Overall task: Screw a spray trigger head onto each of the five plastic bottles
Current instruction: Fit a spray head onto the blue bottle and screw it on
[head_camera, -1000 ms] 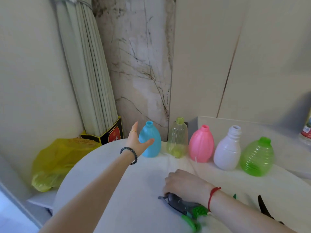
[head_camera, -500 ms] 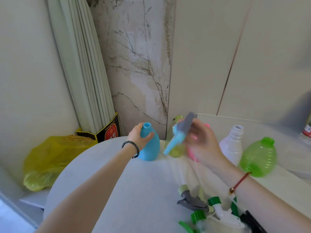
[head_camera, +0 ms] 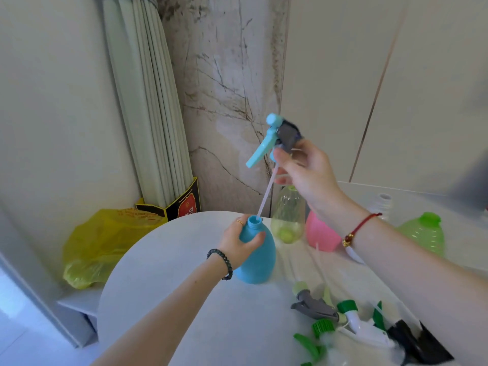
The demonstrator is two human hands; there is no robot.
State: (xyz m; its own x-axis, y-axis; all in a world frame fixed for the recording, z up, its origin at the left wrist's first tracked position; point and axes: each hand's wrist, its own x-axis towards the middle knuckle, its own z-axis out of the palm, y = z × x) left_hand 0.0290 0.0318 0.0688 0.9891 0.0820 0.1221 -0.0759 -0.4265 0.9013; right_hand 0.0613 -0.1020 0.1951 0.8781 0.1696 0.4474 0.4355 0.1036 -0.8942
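**A:** What are the hands doing?

**B:** The left hand [head_camera: 239,240] is gripping the blue bottle [head_camera: 257,256] at its shoulder, fingers curled round the far side and the thumb pressing on the near side just under the neck. The bottle is standing upright on the round white table [head_camera: 163,286], its mouth open just above those fingers.

**A:** And the right hand?

**B:** The right hand [head_camera: 307,171] is raised well above the bottle, pinching the blue-and-grey spray trigger head [head_camera: 277,137] near its collar. The fingertips are closed on it; the grey body is sticking up above them and the blue lever is angling down to their left.

**A:** Where is the dip tube [head_camera: 265,196]?

**B:** It is hanging down from below the right fingertips, slanting toward the left hand. Its lower tip is sitting right at the bottle's mouth; I cannot tell whether it is already inside.

**A:** What else is lying around?

**B:** Beyond the left fingers, the clear yellowish bottle [head_camera: 287,217] is standing just beside the blue one, then the pink bottle [head_camera: 320,233], partly hidden by the right wrist. The white bottle [head_camera: 383,203] and green bottle [head_camera: 422,233] are showing past the right forearm. Nearer than both hands, a pile of loose trigger heads [head_camera: 343,320] is lying on the table, grey, green, white and black. A yellow plastic bag [head_camera: 105,241] is sitting off to the left of the left hand.
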